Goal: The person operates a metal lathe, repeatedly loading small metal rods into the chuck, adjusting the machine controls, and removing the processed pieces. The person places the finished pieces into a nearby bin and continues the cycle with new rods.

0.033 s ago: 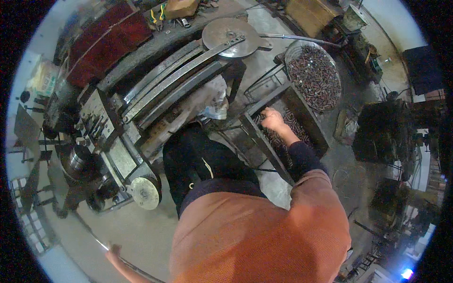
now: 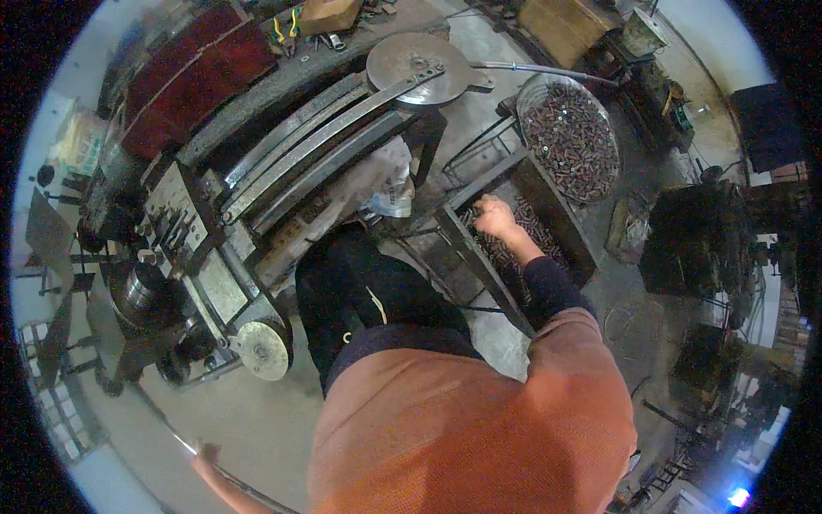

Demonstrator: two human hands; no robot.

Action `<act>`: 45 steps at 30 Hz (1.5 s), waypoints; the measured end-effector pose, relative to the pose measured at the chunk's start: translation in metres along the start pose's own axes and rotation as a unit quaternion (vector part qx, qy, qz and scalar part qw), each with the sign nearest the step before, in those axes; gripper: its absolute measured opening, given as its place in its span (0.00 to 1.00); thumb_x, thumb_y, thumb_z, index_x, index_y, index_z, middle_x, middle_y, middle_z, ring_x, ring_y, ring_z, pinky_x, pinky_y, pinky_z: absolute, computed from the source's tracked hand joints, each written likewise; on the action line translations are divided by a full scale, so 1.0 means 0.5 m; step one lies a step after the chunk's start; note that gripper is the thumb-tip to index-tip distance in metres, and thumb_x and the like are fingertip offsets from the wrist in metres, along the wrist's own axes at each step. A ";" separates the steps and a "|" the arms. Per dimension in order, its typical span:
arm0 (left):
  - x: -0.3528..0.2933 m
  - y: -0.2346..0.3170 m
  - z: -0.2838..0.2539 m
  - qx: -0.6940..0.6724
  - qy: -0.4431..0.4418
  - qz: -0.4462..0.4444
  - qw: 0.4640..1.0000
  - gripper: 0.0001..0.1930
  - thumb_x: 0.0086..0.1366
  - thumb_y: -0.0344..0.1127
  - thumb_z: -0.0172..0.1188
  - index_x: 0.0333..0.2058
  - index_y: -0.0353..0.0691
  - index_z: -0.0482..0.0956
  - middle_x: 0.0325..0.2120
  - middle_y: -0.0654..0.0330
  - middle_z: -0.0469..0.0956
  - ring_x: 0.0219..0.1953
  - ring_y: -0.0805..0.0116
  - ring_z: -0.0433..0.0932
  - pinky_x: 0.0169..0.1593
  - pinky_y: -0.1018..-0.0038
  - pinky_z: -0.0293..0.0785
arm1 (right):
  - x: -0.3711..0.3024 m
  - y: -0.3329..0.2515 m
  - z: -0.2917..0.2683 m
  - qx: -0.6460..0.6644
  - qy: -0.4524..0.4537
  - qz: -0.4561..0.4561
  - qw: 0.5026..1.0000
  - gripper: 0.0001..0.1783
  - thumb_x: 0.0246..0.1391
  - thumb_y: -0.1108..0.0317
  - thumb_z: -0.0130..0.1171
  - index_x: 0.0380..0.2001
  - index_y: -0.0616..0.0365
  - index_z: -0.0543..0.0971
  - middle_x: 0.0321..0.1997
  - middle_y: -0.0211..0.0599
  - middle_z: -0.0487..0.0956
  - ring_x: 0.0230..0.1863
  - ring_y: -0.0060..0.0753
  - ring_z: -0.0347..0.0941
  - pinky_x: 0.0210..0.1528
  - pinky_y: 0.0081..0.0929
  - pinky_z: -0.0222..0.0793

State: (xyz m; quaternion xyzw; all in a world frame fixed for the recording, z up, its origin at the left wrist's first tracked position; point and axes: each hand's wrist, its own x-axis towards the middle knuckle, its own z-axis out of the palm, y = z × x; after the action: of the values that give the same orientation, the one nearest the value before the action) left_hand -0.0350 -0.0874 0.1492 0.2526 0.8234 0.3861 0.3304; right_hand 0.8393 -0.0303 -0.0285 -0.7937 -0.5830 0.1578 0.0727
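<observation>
My right hand [image 2: 497, 218] reaches into a dark metal box [image 2: 565, 206] holding many small, dark, bolt-like metal pieces [image 2: 539, 230]. Its fingers are curled together just above the pieces, near the box's left end; what they hold, if anything, is too small to make out. At the lower left, my left hand [image 2: 205, 454] is closed around a long thin metal rod [image 2: 177, 439] that slants down to the right.
Left of me stands a machine with long steel bars [image 2: 300, 146], a round disc [image 2: 411, 68] and a lower wheel [image 2: 264, 349]. Beyond the box sits a round basket [image 2: 524, 96] of similar pieces. Pliers [image 2: 294, 24] lie on the far bench.
</observation>
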 end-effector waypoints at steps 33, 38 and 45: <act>-0.229 0.317 0.171 0.311 0.018 0.354 0.882 0.21 0.57 0.38 0.55 0.47 0.32 0.69 0.34 0.50 0.75 0.36 0.62 0.74 0.40 0.71 0.70 | -0.116 -0.240 -0.268 0.328 0.140 -0.208 0.911 0.32 0.36 0.52 0.59 0.43 0.64 0.73 0.48 0.45 0.66 0.46 0.37 0.66 0.45 0.27 0.63; -0.358 0.461 0.435 0.142 -0.184 0.486 0.842 0.13 0.56 0.34 0.55 0.37 0.30 0.75 0.29 0.54 0.78 0.31 0.69 0.76 0.38 0.76 0.71 | -0.110 -0.513 -0.312 0.444 0.085 -0.427 0.783 0.41 0.39 0.36 0.54 0.42 0.68 0.73 0.48 0.49 0.65 0.49 0.44 0.64 0.51 0.34 0.59; -0.433 0.476 0.612 -0.190 -0.566 0.275 0.754 0.17 0.63 0.43 0.48 0.28 0.33 0.75 0.18 0.59 0.76 0.21 0.72 0.75 0.28 0.78 0.71 | -0.118 -0.694 -0.324 0.498 0.001 -0.519 0.695 0.41 0.40 0.34 0.50 0.40 0.67 0.75 0.48 0.54 0.66 0.52 0.49 0.62 0.54 0.40 0.56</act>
State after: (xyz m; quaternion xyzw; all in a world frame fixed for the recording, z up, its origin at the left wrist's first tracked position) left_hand 0.3711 0.0474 0.2679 0.5727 0.2907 0.3949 0.6569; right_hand 0.5642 0.0321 0.2373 -0.2132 -0.7379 0.3615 0.5285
